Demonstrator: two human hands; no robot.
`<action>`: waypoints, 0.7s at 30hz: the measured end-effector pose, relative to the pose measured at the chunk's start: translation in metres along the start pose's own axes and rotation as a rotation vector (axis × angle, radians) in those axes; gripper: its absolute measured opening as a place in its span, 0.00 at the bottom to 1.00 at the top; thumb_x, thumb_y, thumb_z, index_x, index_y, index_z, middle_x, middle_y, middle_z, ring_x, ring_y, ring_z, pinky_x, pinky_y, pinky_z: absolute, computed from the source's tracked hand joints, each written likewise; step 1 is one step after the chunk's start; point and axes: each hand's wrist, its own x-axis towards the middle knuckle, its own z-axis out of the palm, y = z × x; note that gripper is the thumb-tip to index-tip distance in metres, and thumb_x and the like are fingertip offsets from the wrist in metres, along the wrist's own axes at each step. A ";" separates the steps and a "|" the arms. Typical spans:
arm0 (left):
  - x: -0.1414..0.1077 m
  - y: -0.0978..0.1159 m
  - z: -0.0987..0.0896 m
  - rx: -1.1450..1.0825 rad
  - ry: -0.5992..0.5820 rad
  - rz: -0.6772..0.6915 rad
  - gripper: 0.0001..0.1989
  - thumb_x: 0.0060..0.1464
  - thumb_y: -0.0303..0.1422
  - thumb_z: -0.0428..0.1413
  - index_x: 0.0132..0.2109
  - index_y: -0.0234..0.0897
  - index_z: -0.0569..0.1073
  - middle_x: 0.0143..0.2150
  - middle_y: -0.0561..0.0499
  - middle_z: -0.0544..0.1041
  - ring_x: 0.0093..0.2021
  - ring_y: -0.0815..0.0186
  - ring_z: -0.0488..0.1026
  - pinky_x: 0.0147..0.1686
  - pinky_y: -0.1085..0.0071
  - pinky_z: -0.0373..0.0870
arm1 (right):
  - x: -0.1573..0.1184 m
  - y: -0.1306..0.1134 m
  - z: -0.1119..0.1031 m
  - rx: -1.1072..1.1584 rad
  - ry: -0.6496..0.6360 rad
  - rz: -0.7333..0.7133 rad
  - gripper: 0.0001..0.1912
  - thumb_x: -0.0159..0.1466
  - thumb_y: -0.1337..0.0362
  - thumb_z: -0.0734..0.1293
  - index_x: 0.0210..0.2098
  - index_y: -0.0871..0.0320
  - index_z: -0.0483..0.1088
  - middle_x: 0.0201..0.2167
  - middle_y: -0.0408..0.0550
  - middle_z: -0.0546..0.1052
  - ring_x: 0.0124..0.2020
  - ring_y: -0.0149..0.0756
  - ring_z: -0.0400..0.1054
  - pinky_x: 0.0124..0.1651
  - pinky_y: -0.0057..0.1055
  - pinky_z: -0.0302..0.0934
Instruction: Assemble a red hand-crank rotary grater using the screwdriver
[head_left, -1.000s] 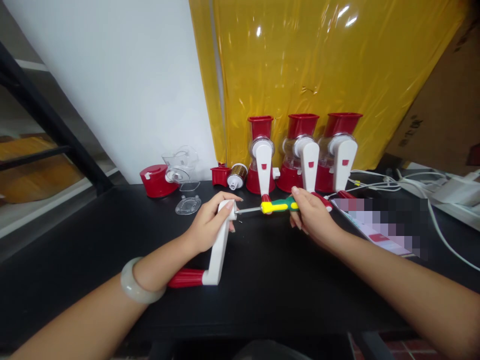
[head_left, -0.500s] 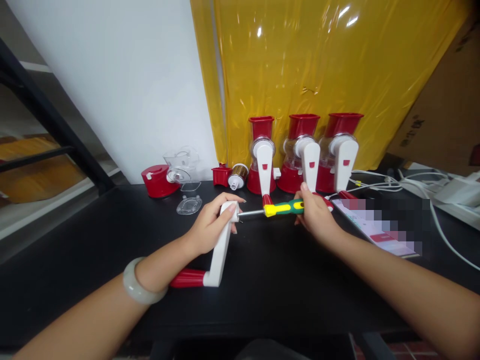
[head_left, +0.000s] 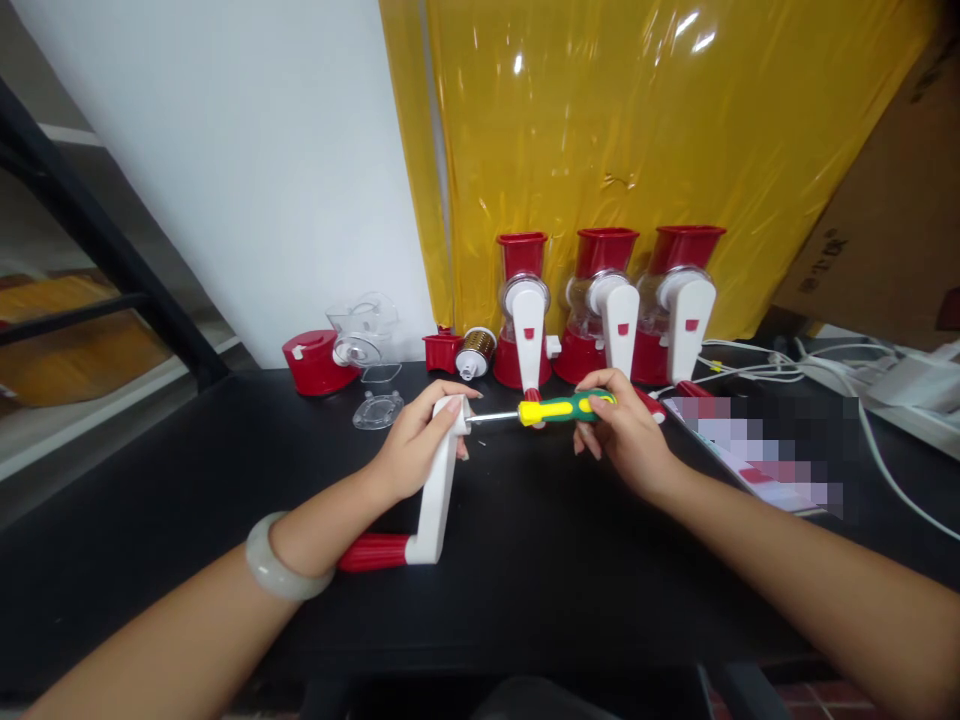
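Note:
Closed round the top of a white crank handle (head_left: pixel 436 500) is my left hand (head_left: pixel 411 440); the handle's red grip (head_left: pixel 373 551) points left, below my wrist. My right hand (head_left: pixel 630 432) holds the back end of a screwdriver (head_left: pixel 562 408) with a green and yellow handle, between thumb and fingers. The metal shaft lies level, and its tip goes into the round socket at the crank's upper end. The tip itself is hidden inside. A tiny light bit (head_left: pixel 481 443) lies on the black table just beyond the crank.
Three red and white rotary graters (head_left: pixel 523 320) stand along the back. Left of them are a grater drum (head_left: pixel 476 352), a red hopper (head_left: pixel 442 352), a clear housing (head_left: pixel 364 330), a clear disc (head_left: pixel 378 409) and a red base (head_left: pixel 319 362). A phone (head_left: pixel 750 460) and white cables (head_left: pixel 757 362) lie right.
My right hand has shifted its grip on the screwdriver, with the fingers now further over the handle's end. Crank and screwdriver have moved slightly left and up.

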 end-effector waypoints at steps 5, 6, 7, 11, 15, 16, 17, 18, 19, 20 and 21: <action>0.000 -0.002 0.000 0.017 -0.010 0.016 0.17 0.64 0.44 0.51 0.50 0.36 0.70 0.35 0.53 0.72 0.24 0.71 0.74 0.26 0.74 0.70 | 0.001 -0.004 0.000 0.014 -0.006 -0.003 0.11 0.65 0.55 0.65 0.40 0.52 0.61 0.16 0.30 0.66 0.13 0.25 0.56 0.25 0.28 0.63; 0.000 -0.003 0.000 0.022 -0.015 0.018 0.17 0.64 0.44 0.51 0.50 0.36 0.70 0.35 0.53 0.72 0.24 0.71 0.74 0.26 0.74 0.70 | 0.002 -0.004 0.000 0.014 -0.007 0.001 0.11 0.65 0.55 0.65 0.40 0.52 0.61 0.15 0.30 0.66 0.12 0.25 0.56 0.24 0.28 0.63; 0.000 -0.003 0.000 0.026 -0.018 0.019 0.17 0.64 0.44 0.50 0.50 0.36 0.70 0.35 0.53 0.72 0.24 0.71 0.75 0.26 0.73 0.71 | 0.002 -0.004 0.000 0.014 -0.009 0.007 0.11 0.65 0.54 0.65 0.40 0.52 0.61 0.15 0.30 0.66 0.12 0.24 0.56 0.24 0.27 0.62; -0.001 -0.001 0.000 0.036 -0.022 0.019 0.17 0.64 0.44 0.50 0.50 0.36 0.70 0.36 0.52 0.72 0.25 0.71 0.75 0.26 0.73 0.71 | 0.003 -0.005 0.000 -0.022 0.011 0.022 0.13 0.66 0.51 0.63 0.38 0.53 0.60 0.12 0.29 0.64 0.10 0.25 0.54 0.20 0.25 0.58; -0.002 0.002 0.002 0.041 -0.023 0.013 0.17 0.64 0.44 0.51 0.50 0.35 0.70 0.36 0.52 0.73 0.25 0.71 0.75 0.26 0.74 0.71 | 0.002 -0.008 0.002 -0.163 0.045 0.058 0.18 0.66 0.44 0.61 0.35 0.53 0.59 0.09 0.31 0.63 0.10 0.27 0.56 0.13 0.22 0.48; -0.002 0.002 0.002 0.045 -0.021 0.015 0.17 0.64 0.43 0.51 0.50 0.35 0.70 0.36 0.52 0.73 0.25 0.71 0.75 0.26 0.74 0.71 | 0.001 -0.010 0.002 -0.205 0.054 0.061 0.19 0.66 0.43 0.60 0.33 0.53 0.59 0.09 0.32 0.63 0.09 0.27 0.56 0.13 0.22 0.47; -0.002 0.002 0.002 0.050 -0.022 0.017 0.17 0.64 0.43 0.51 0.50 0.35 0.70 0.36 0.52 0.73 0.25 0.71 0.75 0.26 0.74 0.71 | 0.001 -0.011 0.003 -0.245 0.064 0.061 0.21 0.66 0.42 0.59 0.31 0.53 0.58 0.09 0.32 0.62 0.09 0.27 0.55 0.13 0.22 0.47; -0.003 0.002 0.002 0.055 -0.023 0.019 0.17 0.64 0.43 0.51 0.50 0.35 0.71 0.36 0.52 0.73 0.25 0.71 0.75 0.26 0.73 0.72 | 0.001 -0.012 0.003 -0.282 0.079 0.059 0.22 0.66 0.42 0.59 0.30 0.53 0.58 0.08 0.33 0.62 0.08 0.26 0.54 0.13 0.23 0.49; -0.003 0.001 0.002 0.059 -0.027 0.022 0.16 0.65 0.43 0.51 0.50 0.35 0.71 0.36 0.52 0.73 0.25 0.71 0.75 0.27 0.73 0.72 | 0.001 -0.014 0.004 -0.315 0.093 0.057 0.23 0.67 0.41 0.58 0.28 0.53 0.57 0.08 0.33 0.62 0.08 0.26 0.54 0.14 0.23 0.51; -0.003 0.001 0.003 0.063 -0.031 0.024 0.16 0.65 0.43 0.50 0.50 0.35 0.71 0.36 0.52 0.73 0.25 0.71 0.75 0.27 0.73 0.72 | 0.001 -0.015 0.004 -0.341 0.109 0.057 0.24 0.66 0.41 0.57 0.27 0.53 0.57 0.07 0.34 0.61 0.08 0.26 0.54 0.15 0.24 0.54; -0.003 0.001 0.003 0.066 -0.035 0.027 0.16 0.65 0.43 0.50 0.50 0.36 0.71 0.36 0.52 0.73 0.25 0.71 0.75 0.27 0.73 0.73 | 0.002 -0.015 0.004 -0.362 0.129 0.059 0.25 0.66 0.40 0.57 0.25 0.53 0.57 0.07 0.34 0.60 0.08 0.26 0.54 0.17 0.25 0.57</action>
